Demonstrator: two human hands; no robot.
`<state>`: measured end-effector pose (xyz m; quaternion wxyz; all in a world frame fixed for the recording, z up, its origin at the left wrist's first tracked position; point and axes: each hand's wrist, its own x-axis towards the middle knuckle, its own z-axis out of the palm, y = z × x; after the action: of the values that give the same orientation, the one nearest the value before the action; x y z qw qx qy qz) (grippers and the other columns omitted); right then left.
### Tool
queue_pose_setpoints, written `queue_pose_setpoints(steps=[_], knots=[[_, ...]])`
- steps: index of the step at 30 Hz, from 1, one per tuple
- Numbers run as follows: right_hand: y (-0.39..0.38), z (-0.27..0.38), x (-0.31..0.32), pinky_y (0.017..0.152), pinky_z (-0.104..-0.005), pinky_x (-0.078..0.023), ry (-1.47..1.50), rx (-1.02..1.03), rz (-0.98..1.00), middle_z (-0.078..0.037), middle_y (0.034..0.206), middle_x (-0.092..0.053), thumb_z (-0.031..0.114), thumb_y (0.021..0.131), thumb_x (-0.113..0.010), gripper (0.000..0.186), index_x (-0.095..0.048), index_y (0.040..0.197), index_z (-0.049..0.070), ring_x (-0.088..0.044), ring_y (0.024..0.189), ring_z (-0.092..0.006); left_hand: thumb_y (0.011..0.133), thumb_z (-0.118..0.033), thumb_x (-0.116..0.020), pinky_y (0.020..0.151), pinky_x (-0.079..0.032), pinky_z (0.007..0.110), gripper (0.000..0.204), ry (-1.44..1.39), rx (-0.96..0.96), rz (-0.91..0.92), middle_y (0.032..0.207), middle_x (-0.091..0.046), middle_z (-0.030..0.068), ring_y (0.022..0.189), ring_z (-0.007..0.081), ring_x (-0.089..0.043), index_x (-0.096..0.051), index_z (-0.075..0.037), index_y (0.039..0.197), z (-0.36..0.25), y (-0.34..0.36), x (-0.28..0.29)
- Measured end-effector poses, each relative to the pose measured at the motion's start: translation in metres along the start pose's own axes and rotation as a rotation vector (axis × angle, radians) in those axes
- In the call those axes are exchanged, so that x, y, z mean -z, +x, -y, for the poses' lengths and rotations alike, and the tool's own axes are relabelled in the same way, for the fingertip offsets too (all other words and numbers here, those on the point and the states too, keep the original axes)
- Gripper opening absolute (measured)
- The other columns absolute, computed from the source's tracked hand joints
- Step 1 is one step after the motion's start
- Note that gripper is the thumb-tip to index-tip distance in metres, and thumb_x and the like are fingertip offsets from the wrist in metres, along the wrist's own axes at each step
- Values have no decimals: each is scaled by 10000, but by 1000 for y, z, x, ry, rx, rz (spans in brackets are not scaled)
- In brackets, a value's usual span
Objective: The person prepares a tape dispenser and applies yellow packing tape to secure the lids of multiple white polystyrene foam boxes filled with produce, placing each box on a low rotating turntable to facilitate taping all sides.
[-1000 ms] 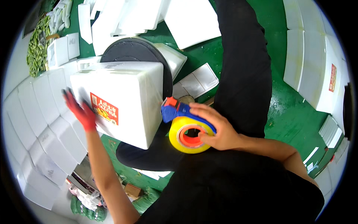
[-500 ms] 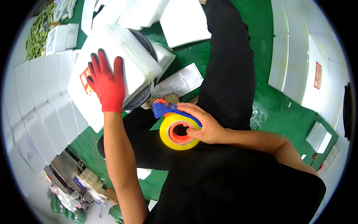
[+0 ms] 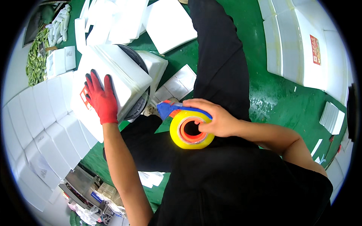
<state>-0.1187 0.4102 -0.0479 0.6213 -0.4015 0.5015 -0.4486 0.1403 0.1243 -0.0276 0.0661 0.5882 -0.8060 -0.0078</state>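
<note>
My left hand [image 3: 101, 98], in a red glove with dark fingertips, lies flat with fingers spread on a white foam box [image 3: 126, 69]. A red label on the box shows partly beside the glove. The box rests on a round black support [image 3: 141, 101], mostly hidden under it. My bare right hand [image 3: 220, 118] is closed round a tape dispenser [image 3: 164, 110] with a blue handle and a big roll of yellow tape. The thumb reaches into the orange core. The dispenser is above my lap, its blue head toward the box and apart from it.
Stacked white foam boxes line the left [image 3: 45, 124] and the right [image 3: 298, 45]. Loose white foam lids [image 3: 169, 24] lie on the green floor [image 3: 264, 98] ahead. Green vegetables [image 3: 36, 56] are heaped at the far left. A machine [image 3: 77, 182] stands at the lower left.
The view has shifted. In the picture, the dispenser and right hand are slightly farther right, and the left hand slightly lower, still on the box. Both grips look the same.
</note>
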Motion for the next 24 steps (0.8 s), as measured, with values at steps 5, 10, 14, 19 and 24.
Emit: queue_pose_setpoints(steps=[5, 10, 14, 19, 24], knots=[[32, -2, -17, 1078, -382, -453, -49, 52, 135, -174, 1440, -530, 43, 768, -661, 658, -532, 1414, 37, -551, 1301, -348, 1034, -509, -504, 1238, -99, 562, 699, 2, 9, 3, 1680, -261, 158, 1558, 380, -190, -334, -144, 1605, -10, -1, 4], [138, -19, -68, 940, -421, -532, -210, 227, 291, -222, 1300, -622, 95, 745, -688, 628, -588, 1364, 60, -629, 1160, -382, 1028, -473, -528, 1224, -131, 587, 693, 41, -122, -9, 1667, -275, 190, 1538, 423, -219, -343, -123, 1597, 7, -10, 6], [181, 5, -138, 780, -463, -560, -476, 219, 533, -225, 942, -708, 69, 758, -659, 660, -568, 1412, 88, -695, 869, -403, 967, -382, -631, 1191, -164, 655, 690, 52, -236, -28, 1623, -330, 238, 1500, 452, -283, -409, -101, 1557, 4, -18, 12], [134, 25, -51, 1110, -364, -434, -90, 50, 924, -133, 1409, -618, 132, 741, -752, 711, -576, 1429, 93, -579, 1292, -275, 898, -304, -728, 1207, -206, 603, 771, 113, -206, -195, 1546, -438, 231, 1434, 422, -396, -391, -71, 1551, 77, -75, 32], [171, 53, 22, 971, -406, -572, 784, -125, 166, -177, 1293, -660, 194, 882, -700, 632, -490, 1429, -42, -713, 1058, -302, 954, -89, -684, 974, -562, 444, 698, -1756, 763, -342, 1384, -568, 172, 1195, 316, -638, -322, -86, 1551, 135, -102, 14]])
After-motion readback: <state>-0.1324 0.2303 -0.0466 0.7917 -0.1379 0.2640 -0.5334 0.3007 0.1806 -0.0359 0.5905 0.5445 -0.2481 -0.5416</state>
